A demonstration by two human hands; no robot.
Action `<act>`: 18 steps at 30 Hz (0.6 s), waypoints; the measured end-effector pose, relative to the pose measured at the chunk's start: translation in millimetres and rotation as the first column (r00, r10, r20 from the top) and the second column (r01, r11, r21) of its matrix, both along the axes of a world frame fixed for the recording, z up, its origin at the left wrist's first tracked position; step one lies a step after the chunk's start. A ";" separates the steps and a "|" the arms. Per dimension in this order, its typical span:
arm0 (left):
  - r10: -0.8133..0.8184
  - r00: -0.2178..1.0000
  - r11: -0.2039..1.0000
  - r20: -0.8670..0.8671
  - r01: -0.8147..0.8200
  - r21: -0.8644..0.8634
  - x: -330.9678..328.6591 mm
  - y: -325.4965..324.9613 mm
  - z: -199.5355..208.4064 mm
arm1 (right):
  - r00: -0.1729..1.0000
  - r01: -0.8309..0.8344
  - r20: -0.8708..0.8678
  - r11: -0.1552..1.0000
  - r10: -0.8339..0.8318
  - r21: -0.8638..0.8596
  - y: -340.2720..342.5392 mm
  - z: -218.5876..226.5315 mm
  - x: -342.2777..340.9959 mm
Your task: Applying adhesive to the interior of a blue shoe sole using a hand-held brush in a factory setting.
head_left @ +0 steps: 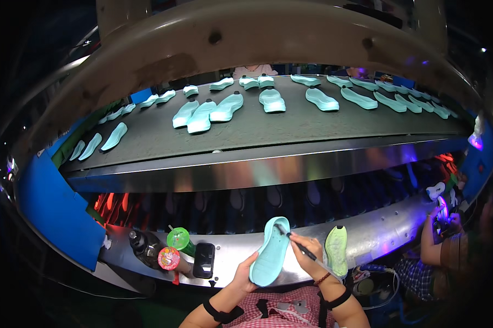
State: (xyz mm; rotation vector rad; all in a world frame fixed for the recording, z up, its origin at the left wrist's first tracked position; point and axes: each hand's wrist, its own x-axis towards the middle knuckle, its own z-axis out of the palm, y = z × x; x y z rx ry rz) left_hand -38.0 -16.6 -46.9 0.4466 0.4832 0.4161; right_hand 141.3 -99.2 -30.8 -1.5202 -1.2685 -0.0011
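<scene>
Sole point(270, 258) and brush point(306, 252) in hands point(243, 273)

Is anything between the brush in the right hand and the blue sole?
Nothing visible. The right hand holds the brush, its tip at the upper end of the blue sole; the left hand grips the lower left side.

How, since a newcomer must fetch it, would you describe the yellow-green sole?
Below the dark conveyor belt runs a silvery metal ledge. On it, right of the person's right hand, lies the wanted sole. Its yellow-green colour sets it apart from the turquoise sole being held.
</scene>
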 end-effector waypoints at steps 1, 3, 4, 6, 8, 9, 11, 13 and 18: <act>-0.004 1.000 1.000 0.017 0.004 -0.017 0.3 -2.0 0.8 | 0.999 0.035 0.021 0.999 -0.035 0.019 5.3 0.8 -1.6; 0.000 0.999 0.999 0.036 0.002 -0.034 1.1 -4.1 1.8 | 0.998 0.060 0.035 0.998 -0.060 0.021 9.1 0.9 -8.2; 0.022 0.999 1.000 0.034 -0.022 -0.015 1.0 -4.6 2.1 | 0.994 0.026 0.103 0.999 -0.023 -0.024 9.5 0.7 -11.1; 0.030 0.999 0.999 0.039 -0.030 0.009 0.7 -3.9 2.2 | 0.983 -0.063 0.164 0.992 0.081 -0.109 9.1 -1.4 -21.9; 0.019 1.000 1.000 -0.005 -0.019 0.000 0.3 -2.4 2.4 | 0.969 -0.101 0.208 0.984 0.131 -0.148 6.6 -2.7 -29.1; 0.012 1.000 1.000 0.004 -0.012 0.013 0.1 -1.8 2.6 | 0.970 -0.109 0.201 0.982 0.138 -0.151 5.5 -2.8 -31.1; -0.010 1.000 1.000 0.009 0.010 0.020 0.0 -0.6 3.8 | 0.970 -0.122 0.191 0.981 0.151 -0.152 3.1 -2.0 -34.8; -0.029 1.000 0.998 0.012 0.028 0.048 0.7 0.3 6.1 | 0.973 -0.119 0.185 0.984 0.142 -0.129 0.6 0.0 -37.5; -0.011 0.999 0.993 0.048 0.006 0.117 2.0 2.8 11.6 | 0.978 -0.151 0.125 0.982 0.165 -0.114 -11.8 1.7 -43.6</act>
